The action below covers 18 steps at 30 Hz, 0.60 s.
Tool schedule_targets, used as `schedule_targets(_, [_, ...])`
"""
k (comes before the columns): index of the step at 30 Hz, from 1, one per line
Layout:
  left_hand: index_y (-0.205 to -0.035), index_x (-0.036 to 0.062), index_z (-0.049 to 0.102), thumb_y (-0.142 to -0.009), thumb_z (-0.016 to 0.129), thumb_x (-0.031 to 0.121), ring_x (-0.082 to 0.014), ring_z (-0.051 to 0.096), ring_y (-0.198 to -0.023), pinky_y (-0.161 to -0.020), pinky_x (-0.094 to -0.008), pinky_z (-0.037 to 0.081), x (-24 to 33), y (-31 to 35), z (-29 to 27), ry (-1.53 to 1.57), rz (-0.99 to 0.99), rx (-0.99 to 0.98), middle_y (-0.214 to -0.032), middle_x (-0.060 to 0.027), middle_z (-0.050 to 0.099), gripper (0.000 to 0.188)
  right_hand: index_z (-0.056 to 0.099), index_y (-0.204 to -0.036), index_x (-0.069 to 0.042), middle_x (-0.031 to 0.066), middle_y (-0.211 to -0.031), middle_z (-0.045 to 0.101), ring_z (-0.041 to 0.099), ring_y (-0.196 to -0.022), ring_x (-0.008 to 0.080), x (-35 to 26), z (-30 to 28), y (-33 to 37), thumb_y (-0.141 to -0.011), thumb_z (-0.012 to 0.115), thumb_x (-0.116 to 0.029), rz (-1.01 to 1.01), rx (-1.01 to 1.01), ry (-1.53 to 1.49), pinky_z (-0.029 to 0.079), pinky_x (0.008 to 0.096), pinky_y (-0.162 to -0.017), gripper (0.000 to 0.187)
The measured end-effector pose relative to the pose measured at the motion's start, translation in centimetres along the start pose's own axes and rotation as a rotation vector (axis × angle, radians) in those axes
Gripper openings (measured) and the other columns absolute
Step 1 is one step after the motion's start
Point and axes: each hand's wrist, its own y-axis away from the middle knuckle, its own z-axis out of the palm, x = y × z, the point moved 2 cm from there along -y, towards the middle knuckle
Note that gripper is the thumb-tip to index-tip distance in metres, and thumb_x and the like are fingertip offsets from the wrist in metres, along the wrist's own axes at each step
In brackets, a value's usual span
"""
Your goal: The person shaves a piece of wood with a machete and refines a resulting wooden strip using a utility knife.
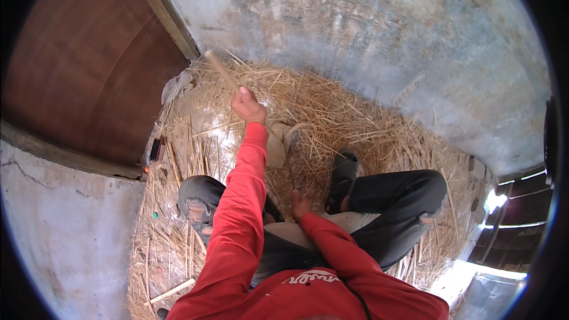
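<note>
My left hand (248, 105) is raised forward over the straw, closed around a light wooden stick (221, 70) that points up and left, slightly blurred. Close to my lap, my right hand (300, 204) is curled shut. From near its fingers a thin dark strip (290, 163) runs forward, and I cannot make out what it is. Between my hands and a little ahead stands a tan block (275, 147), partly covered by my left sleeve and straw. Loose dry straw (320, 106) surrounds it.
I sit with knees spread, a dark sandal (344, 172) on my right foot. A weathered wall (379, 29) rises ahead. At the left are a brown door panel (89, 65) and a small dark object (156, 149). A brick-like block (476, 168) lies at the right.
</note>
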Motion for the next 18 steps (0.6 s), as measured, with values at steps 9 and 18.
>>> schedule_targets(9, [-0.062,0.0058,0.043,-0.098,0.049,0.043,-0.0110,0.037,-0.049,-0.047,-0.0307,0.026,-0.3,-0.8,-1.6,0.028,0.001,0.026,-0.054,0.0006,0.038,0.053,0.057,-0.092,0.000,0.0073,-0.066,0.055,0.056,-0.060,0.0210,-7.4,-2.7,-0.5,-0.099,0.054,-0.047,-0.172,0.059,-0.290,0.046,0.0391,-0.061,0.048])
schedule_targets(18, [-0.063,0.0086,0.040,-0.100,0.046,0.046,-0.0088,0.031,-0.047,-0.045,-0.0275,0.021,-0.3,0.3,-1.8,0.070,-0.004,0.035,-0.058,0.0027,0.031,0.053,0.065,-0.087,0.001,0.0118,-0.073,0.063,0.059,-0.067,0.0251,-4.2,-2.4,-1.3,-0.097,0.047,-0.058,0.171,-0.081,-0.082,0.047,0.0400,-0.069,0.063])
